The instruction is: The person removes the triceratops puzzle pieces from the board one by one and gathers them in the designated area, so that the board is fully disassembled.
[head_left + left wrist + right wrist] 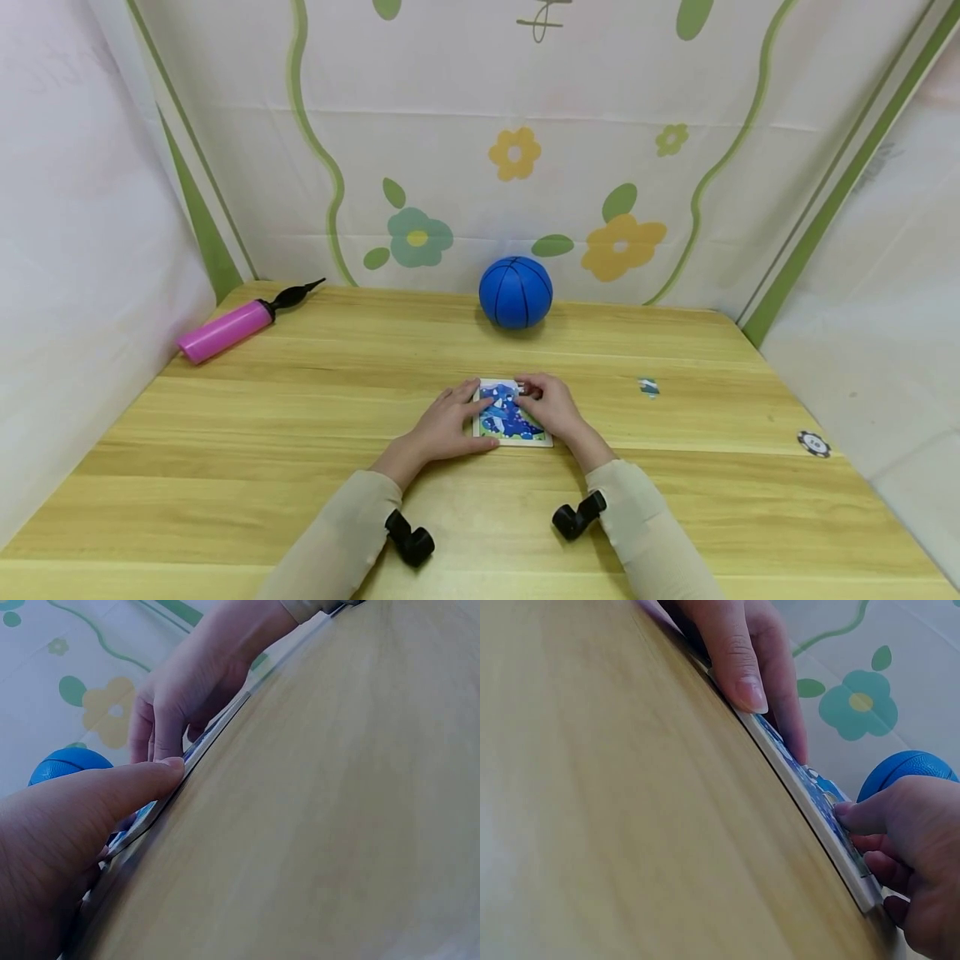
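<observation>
A small framed jigsaw puzzle [514, 422] with a blue dinosaur picture lies flat on the wooden table in the head view. My left hand [448, 423] rests spread along its left side, the index finger on the picture and the thumb on the near edge. At the upper right of the puzzle, my right hand [553, 406] has its thumb and curled fingers pinched at a puzzle piece, mostly hidden under the fingers. In the right wrist view, the right thumb [866, 816] touches the picture side, and a pale-edged part of the puzzle [821, 782] looks slightly raised.
A loose puzzle piece [648, 387] lies right of the puzzle, and a round black-and-white chip [813, 443] is near the table's right edge. A blue ball [515, 292] stands at the back. A pink hand pump [228, 331] lies at the back left. Printed cloth surrounds the table.
</observation>
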`<move>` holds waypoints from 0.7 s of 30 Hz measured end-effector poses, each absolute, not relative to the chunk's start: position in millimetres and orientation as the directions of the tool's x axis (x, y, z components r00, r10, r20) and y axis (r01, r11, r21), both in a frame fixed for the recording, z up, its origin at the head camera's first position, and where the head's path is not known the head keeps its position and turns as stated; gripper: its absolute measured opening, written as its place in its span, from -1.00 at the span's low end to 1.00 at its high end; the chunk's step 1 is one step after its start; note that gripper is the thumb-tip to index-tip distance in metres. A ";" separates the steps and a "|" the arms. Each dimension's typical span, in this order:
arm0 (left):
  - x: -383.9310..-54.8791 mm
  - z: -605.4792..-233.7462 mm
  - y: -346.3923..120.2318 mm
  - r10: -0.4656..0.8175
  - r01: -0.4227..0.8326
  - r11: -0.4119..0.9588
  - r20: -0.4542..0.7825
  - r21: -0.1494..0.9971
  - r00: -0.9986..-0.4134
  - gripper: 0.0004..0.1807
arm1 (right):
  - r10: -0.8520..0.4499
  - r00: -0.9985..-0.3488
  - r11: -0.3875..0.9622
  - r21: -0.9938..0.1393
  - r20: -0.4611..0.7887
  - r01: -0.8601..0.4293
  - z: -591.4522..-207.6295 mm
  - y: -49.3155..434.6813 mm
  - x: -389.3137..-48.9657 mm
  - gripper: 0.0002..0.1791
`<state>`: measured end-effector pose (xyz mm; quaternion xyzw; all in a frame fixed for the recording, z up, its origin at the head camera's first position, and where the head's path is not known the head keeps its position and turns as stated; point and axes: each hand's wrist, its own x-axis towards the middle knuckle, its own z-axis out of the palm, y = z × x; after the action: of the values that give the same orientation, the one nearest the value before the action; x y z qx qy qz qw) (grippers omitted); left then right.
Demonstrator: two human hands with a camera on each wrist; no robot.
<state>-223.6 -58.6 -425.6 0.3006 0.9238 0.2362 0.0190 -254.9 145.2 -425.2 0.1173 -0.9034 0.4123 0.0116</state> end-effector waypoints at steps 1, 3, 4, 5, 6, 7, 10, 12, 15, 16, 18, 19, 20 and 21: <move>-223.7 -425.9 -58.6 0.564 0.547 0.708 0.108 0.447 -0.819 -0.18 | -0.208 -0.970 0.639 -0.734 0.122 -0.230 -425.4 145.2 -255.0 -0.66; -224.0 -426.4 -58.5 0.563 0.548 0.708 0.112 0.446 -0.819 -0.18 | -0.215 -0.968 0.644 -0.727 0.130 -0.240 -425.5 145.3 -255.2 -0.67; -224.1 -426.7 -58.5 0.564 0.549 0.707 0.113 0.445 -0.818 -0.18 | -0.217 -0.967 0.643 -0.726 0.131 -0.243 -425.4 145.4 -255.2 -0.67; -224.4 -426.9 -58.4 0.563 0.548 0.710 0.111 0.443 -0.819 -0.18 | -0.218 -0.967 0.640 -0.729 0.130 -0.242 -425.0 145.6 -255.1 -0.67; -224.6 -427.0 -58.3 0.563 0.548 0.711 0.110 0.441 -0.819 -0.18 | -0.217 -0.967 0.638 -0.731 0.129 -0.241 -424.5 146.0 -255.0 -0.67; -224.8 -427.1 -58.3 0.563 0.547 0.713 0.107 0.439 -0.820 -0.18 | -0.216 -0.968 0.635 -0.735 0.127 -0.239 -423.8 146.5 -254.7 -0.68; -224.8 -426.9 -58.0 0.558 0.537 0.718 0.096 0.443 -0.824 -0.19 | -0.213 -0.971 0.624 -0.749 0.111 -0.222 -421.7 149.8 -254.5 -0.68; -224.5 -426.5 -57.8 0.555 0.532 0.718 0.092 0.448 -0.827 -0.19 | -0.217 -0.970 0.612 -0.759 0.107 -0.221 -419.6 153.0 -254.6 -0.69; -224.2 -426.0 -57.5 0.555 0.530 0.717 0.091 0.453 -0.827 -0.19 | -0.231 -0.968 0.591 -0.777 0.098 -0.219 -416.1 160.2 -255.8 -0.69; -224.2 -426.1 -57.4 0.555 0.530 0.717 0.090 0.454 -0.827 -0.20 | -0.233 -0.968 0.585 -0.782 0.092 -0.215 -414.3 162.9 -255.9 -0.69; -224.0 -426.2 -57.3 0.555 0.531 0.716 0.090 0.453 -0.827 -0.19 | -0.240 -0.967 0.580 -0.786 0.086 -0.214 -411.1 169.1 -256.3 -0.69; -223.9 -426.4 -57.3 0.555 0.531 0.717 0.091 0.452 -0.827 -0.19 | -0.240 -0.967 0.577 -0.790 0.080 -0.209 -409.3 172.5 -256.4 -0.69; -223.8 -426.7 -57.2 0.554 0.530 0.719 0.090 0.450 -0.828 -0.19 | -0.244 -0.966 0.576 -0.789 0.081 -0.211 -407.7 176.1 -256.5 -0.68; -223.5 -426.8 -57.3 0.553 0.530 0.718 0.092 0.452 -0.828 -0.19 | -0.240 -0.967 0.577 -0.790 0.082 -0.210 -406.0 179.9 -256.7 -0.68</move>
<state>-223.5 -57.3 -426.8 0.2922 0.9264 0.2360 0.0247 -256.7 179.9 -406.0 0.1267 -0.8877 0.4422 -0.0171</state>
